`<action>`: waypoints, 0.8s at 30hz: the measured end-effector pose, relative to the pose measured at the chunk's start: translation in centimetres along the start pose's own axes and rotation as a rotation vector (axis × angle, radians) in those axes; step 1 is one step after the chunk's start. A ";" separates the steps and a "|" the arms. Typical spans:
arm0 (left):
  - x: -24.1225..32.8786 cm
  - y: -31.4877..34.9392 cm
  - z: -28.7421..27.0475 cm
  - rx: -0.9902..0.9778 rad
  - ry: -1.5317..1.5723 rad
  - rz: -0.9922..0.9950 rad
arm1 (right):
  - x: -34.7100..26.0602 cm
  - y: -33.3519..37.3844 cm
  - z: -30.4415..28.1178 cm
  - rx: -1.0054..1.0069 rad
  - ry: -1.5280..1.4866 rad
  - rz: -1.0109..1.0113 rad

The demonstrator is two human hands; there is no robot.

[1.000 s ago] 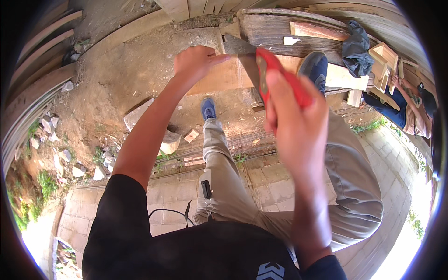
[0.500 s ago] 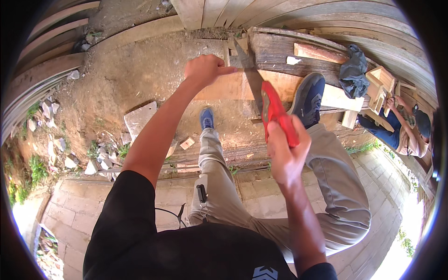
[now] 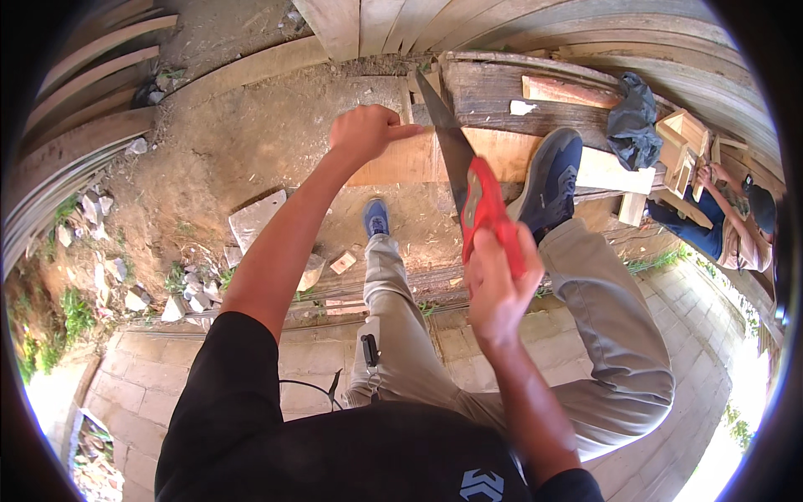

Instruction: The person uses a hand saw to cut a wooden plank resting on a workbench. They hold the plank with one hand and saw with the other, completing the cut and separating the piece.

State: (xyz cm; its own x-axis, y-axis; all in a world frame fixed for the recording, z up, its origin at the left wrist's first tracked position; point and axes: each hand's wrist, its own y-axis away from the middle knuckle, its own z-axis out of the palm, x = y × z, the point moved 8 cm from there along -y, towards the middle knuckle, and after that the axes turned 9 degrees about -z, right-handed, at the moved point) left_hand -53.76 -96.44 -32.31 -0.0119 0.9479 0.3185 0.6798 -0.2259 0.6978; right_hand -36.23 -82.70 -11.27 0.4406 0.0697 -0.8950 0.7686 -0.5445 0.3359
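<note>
My right hand (image 3: pixel 499 289) is closed around the red handle of a handsaw (image 3: pixel 452 138). The saw's grey blade lies across a pale wooden board (image 3: pixel 493 151), its tip pointing away from me. To the left of the blade, my left hand (image 3: pixel 365 134) grips the board near its far edge, fingers curled and thumb stretched along the wood toward the blade. My right foot, in a blue shoe (image 3: pixel 554 177), presses on the board to the right of the saw. Under the board is a dark, weathered plank stack (image 3: pixel 489 92).
Long timber boards (image 3: pixel 535 29) line the far side. A dark plastic bag (image 3: pixel 634 121) lies at the right, beside a wooden box frame (image 3: pixel 682 138) where another person (image 3: pixel 736 222) works. Stone rubble (image 3: pixel 188 289) lies at the left, near a flat slab (image 3: pixel 253 216).
The saw and my right hand have drawn back slightly toward me and to the left. My left hand and right foot keep their places on the board.
</note>
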 end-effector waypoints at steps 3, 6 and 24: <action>0.0 -0.2 0.2 0.000 -0.014 0.021 | -2.5 -3.5 1.7 -0.021 -0.034 0.083; 1.1 -0.4 -0.1 0.061 -0.047 0.055 | -5.0 -7.2 1.9 -0.113 0.066 0.092; 0.3 -1.0 0.4 0.033 -0.051 0.056 | -4.6 2.7 -5.0 -0.026 0.114 -0.171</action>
State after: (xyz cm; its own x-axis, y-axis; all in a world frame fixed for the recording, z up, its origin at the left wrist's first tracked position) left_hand -54.15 -95.78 -33.21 0.0632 0.9444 0.3226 0.7023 -0.2718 0.6580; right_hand -33.83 -80.36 -4.82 0.3511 0.2539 -0.9013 0.8476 -0.4953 0.1906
